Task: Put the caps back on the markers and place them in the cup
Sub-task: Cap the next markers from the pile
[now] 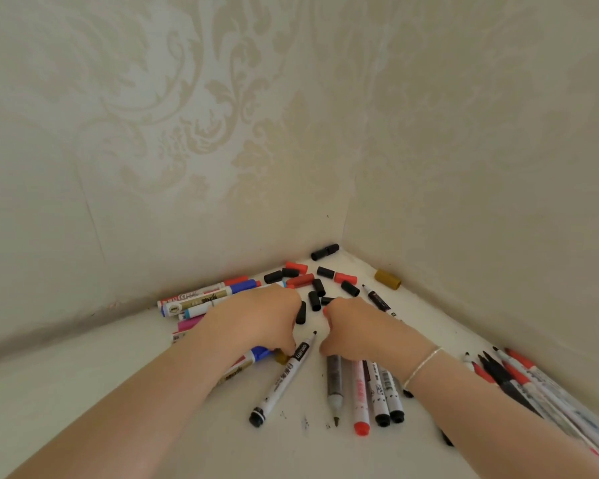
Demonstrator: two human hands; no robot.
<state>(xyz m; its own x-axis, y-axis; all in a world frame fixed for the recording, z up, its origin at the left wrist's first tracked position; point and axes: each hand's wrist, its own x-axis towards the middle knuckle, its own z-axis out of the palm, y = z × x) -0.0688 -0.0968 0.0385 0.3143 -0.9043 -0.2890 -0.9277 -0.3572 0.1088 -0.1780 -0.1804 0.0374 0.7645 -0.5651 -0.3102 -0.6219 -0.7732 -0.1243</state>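
Uncapped markers lie scattered across a white desk (83, 402) pushed into a corner of the room. One white marker with a black end (283, 382) lies slantwise in the middle, its bare tip pointing up toward the gap between the two hands. Just right of it a row of markers (367, 392) lies side by side, ends toward the camera: a grey one, a white one with a red end, and two with black ends. Another bundle of red and black markers (519, 378) lies along the right wall, and a further heap (201, 299) sits by the left wall, partly under the left forearm.

Loose caps (317, 288), mostly black with a few red, are strewn in the corner beyond the hands; a black one (324, 252) lies right at the corner and a mustard-coloured cap (388, 279) sits against the right wall. No cup is in view.

The left hand (260, 319) is knuckles-up over the heap, fingers curled down at the marker near a blue piece (260, 352); whether its grip has closed on anything cannot be told. The right hand (357, 328), a thin white bracelet (422, 368) at its wrist, is likewise curled over the tops of the row of markers, its grip hidden beneath it.

Small dark ink specks (305, 423) mark the desk surface near the camera. Both walls (187, 133) carry cream wallpaper with a pale floral damask pattern.
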